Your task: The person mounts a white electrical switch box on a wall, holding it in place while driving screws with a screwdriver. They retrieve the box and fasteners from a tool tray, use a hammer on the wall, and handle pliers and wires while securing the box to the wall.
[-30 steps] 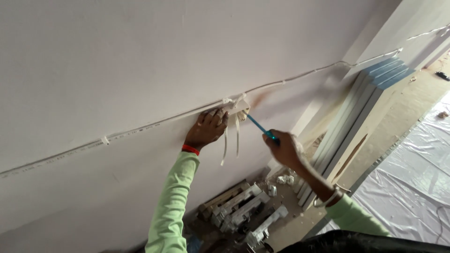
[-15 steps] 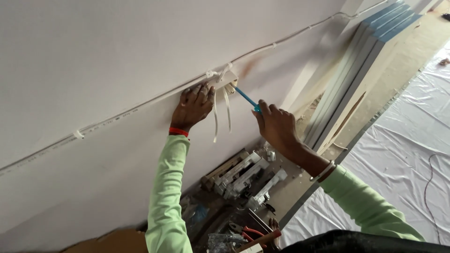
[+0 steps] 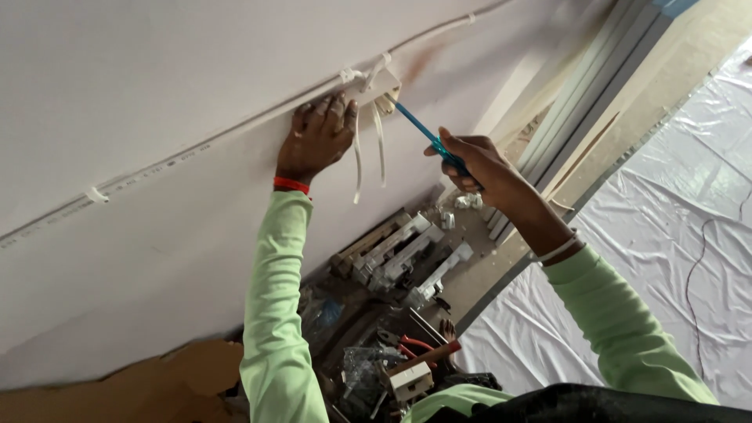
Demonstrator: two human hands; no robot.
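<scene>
A small white plastic junction box [image 3: 381,84] is seen mounted on the white wall [image 3: 157,70], where the thin white conduit [image 3: 204,145] runs in from both sides. It's steadied by the left hand [image 3: 317,137], fingers pressed flat beside it, nothing gripped. A blue-handled screwdriver [image 3: 427,137] is gripped in the closed right hand [image 3: 470,160], tip set at the box. White wire ends [image 3: 368,149] hang loose below, so fixing appears unfinished; box cover not fitted yet.

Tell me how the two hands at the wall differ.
The left hand lies flat on the white wall beside the small box, fingers spread, holding nothing. The right hand is closed on a blue screwdriver, clear of the wall, its tip at the box. Both wear pale green sleeves.
</scene>
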